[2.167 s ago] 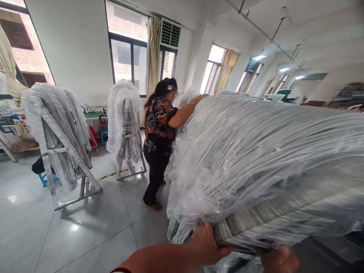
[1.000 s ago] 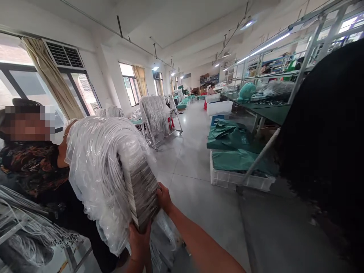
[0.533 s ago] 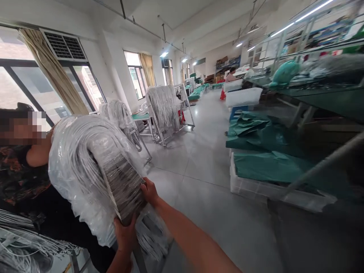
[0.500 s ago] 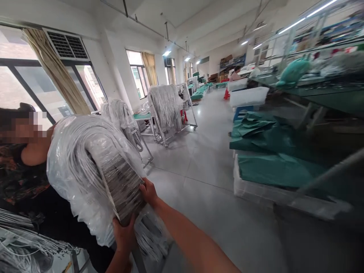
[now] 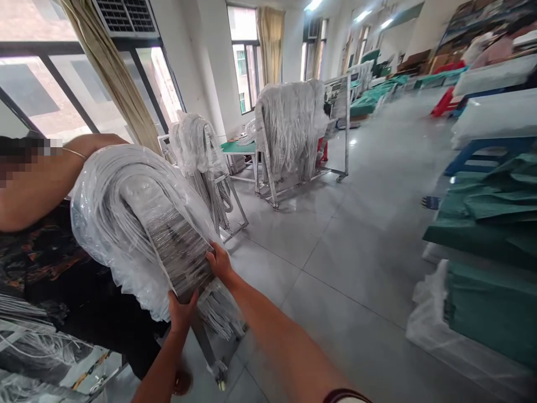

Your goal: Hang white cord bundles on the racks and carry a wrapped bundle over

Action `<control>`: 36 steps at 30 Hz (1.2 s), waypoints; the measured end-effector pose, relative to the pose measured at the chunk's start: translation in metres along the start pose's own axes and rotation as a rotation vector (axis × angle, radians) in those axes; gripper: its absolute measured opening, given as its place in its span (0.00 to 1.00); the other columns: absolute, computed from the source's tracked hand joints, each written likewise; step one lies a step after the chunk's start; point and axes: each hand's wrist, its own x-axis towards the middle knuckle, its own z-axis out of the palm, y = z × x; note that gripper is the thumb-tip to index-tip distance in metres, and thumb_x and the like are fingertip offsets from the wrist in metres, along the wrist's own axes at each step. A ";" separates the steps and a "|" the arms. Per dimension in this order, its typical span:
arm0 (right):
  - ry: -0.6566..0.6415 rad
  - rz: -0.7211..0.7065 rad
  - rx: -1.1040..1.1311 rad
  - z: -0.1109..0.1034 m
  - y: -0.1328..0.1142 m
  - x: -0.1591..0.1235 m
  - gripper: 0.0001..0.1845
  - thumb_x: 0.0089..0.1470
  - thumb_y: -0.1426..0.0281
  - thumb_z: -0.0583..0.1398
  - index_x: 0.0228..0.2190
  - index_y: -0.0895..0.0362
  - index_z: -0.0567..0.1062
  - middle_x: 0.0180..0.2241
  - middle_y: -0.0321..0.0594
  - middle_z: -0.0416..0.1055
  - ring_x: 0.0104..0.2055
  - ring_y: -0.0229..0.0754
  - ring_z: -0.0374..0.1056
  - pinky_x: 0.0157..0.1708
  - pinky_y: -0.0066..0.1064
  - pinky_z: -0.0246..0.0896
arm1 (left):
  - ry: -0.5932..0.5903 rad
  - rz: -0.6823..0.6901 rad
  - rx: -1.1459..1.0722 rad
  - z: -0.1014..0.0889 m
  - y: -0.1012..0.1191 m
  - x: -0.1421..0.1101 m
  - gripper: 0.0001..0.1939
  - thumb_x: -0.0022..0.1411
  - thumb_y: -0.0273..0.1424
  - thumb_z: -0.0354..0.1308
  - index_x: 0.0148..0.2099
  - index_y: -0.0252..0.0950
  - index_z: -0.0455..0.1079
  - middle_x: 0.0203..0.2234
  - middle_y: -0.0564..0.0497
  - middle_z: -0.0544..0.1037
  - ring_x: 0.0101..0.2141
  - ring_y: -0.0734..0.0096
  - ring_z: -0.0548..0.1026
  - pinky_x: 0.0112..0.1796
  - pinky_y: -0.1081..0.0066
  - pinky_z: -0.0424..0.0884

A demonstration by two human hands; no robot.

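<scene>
A thick bundle of white cords wrapped in clear plastic (image 5: 126,218) lies draped over a metal rack frame (image 5: 205,341) in front of me. Its near end is a flat grey stack of strands. My left hand (image 5: 181,309) grips that end from below, fingers curled round it. My right hand (image 5: 218,262) holds the same end at its right side. Another person (image 5: 42,224) in a dark patterned top stands at the left, with an arm laid over the top of the bundle.
Two more racks hung with white cords (image 5: 293,126) (image 5: 197,151) stand by the windows. White crates with green cloth (image 5: 482,313) sit on the floor at the right. More cords on a frame (image 5: 37,352) fill the lower left. Grey tiled floor (image 5: 335,246) stretches ahead.
The view has swung from the left of the room to the right and tilted down. Both hands keep hold of the bundle's end; the other person's arm has come up over the bundle.
</scene>
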 end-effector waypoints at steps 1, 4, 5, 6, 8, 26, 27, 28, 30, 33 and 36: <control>-0.005 0.002 0.001 0.002 0.003 0.007 0.26 0.54 0.53 0.46 0.38 0.62 0.68 0.33 0.46 0.68 0.36 0.43 0.63 0.39 0.33 0.59 | -0.004 0.000 0.005 0.003 0.002 0.006 0.30 0.44 0.44 0.63 0.44 0.33 0.59 0.34 0.43 0.73 0.39 0.55 0.74 0.38 0.61 0.71; -0.024 -0.007 0.002 0.009 0.012 0.029 0.26 0.55 0.52 0.45 0.36 0.61 0.68 0.32 0.45 0.68 0.36 0.42 0.63 0.39 0.33 0.59 | 0.007 -0.017 0.013 0.012 0.007 0.025 0.31 0.43 0.45 0.63 0.45 0.33 0.59 0.36 0.41 0.73 0.40 0.53 0.74 0.41 0.58 0.70; -0.032 -0.011 -0.001 0.012 0.015 0.035 0.26 0.55 0.52 0.45 0.37 0.61 0.68 0.33 0.45 0.68 0.36 0.42 0.62 0.39 0.33 0.58 | 0.021 -0.028 0.015 0.015 0.009 0.031 0.32 0.42 0.45 0.63 0.45 0.33 0.59 0.36 0.41 0.73 0.41 0.51 0.73 0.42 0.57 0.70; -0.040 -0.015 -0.004 0.015 0.017 0.042 0.26 0.55 0.52 0.45 0.37 0.61 0.68 0.33 0.44 0.68 0.35 0.41 0.62 0.39 0.32 0.58 | 0.037 -0.041 0.014 0.019 0.010 0.037 0.33 0.42 0.46 0.63 0.45 0.33 0.59 0.36 0.40 0.73 0.41 0.50 0.73 0.42 0.55 0.70; -0.058 -0.019 -0.009 0.022 0.023 0.054 0.26 0.55 0.52 0.46 0.38 0.61 0.68 0.32 0.43 0.68 0.34 0.40 0.62 0.39 0.32 0.58 | 0.073 -0.067 0.007 0.026 0.012 0.049 0.34 0.41 0.47 0.63 0.46 0.33 0.60 0.37 0.40 0.73 0.41 0.48 0.73 0.41 0.54 0.70; -0.172 -0.071 0.034 0.087 0.083 0.154 0.25 0.56 0.54 0.46 0.39 0.62 0.67 0.34 0.45 0.68 0.36 0.42 0.63 0.41 0.35 0.60 | 0.204 -0.111 -0.055 0.075 0.010 0.156 0.30 0.38 0.49 0.64 0.38 0.37 0.60 0.27 0.48 0.72 0.32 0.58 0.73 0.33 0.60 0.70; -0.182 -0.078 0.038 0.091 0.087 0.158 0.25 0.56 0.54 0.46 0.40 0.61 0.67 0.34 0.45 0.68 0.36 0.42 0.64 0.41 0.35 0.60 | 0.204 -0.113 -0.065 0.077 0.009 0.160 0.30 0.39 0.49 0.64 0.38 0.37 0.60 0.27 0.48 0.72 0.31 0.59 0.73 0.33 0.61 0.70; -0.192 -0.085 0.045 0.095 0.091 0.161 0.25 0.55 0.54 0.46 0.40 0.62 0.67 0.35 0.46 0.68 0.36 0.43 0.64 0.41 0.35 0.60 | 0.204 -0.114 -0.079 0.079 0.008 0.164 0.29 0.39 0.48 0.64 0.38 0.37 0.60 0.28 0.48 0.72 0.31 0.60 0.73 0.33 0.62 0.70; -0.211 -0.098 0.067 0.102 0.099 0.165 0.25 0.55 0.54 0.46 0.41 0.62 0.66 0.35 0.47 0.68 0.37 0.44 0.64 0.42 0.36 0.60 | 0.214 -0.123 -0.104 0.083 0.005 0.171 0.29 0.39 0.48 0.65 0.39 0.37 0.60 0.28 0.49 0.73 0.31 0.62 0.74 0.33 0.64 0.71; -0.240 -0.114 0.110 0.112 0.110 0.171 0.25 0.55 0.55 0.47 0.42 0.62 0.66 0.35 0.48 0.68 0.38 0.44 0.64 0.42 0.37 0.60 | 0.244 -0.145 -0.127 0.088 -0.001 0.181 0.30 0.38 0.47 0.65 0.39 0.37 0.60 0.29 0.49 0.73 0.31 0.63 0.74 0.33 0.64 0.71; -0.279 -0.130 0.149 0.121 0.113 0.177 0.25 0.55 0.55 0.46 0.41 0.63 0.66 0.35 0.48 0.68 0.37 0.44 0.64 0.41 0.37 0.61 | 0.268 -0.161 -0.151 0.093 -0.008 0.191 0.30 0.38 0.45 0.66 0.40 0.36 0.60 0.30 0.48 0.74 0.32 0.63 0.75 0.34 0.65 0.72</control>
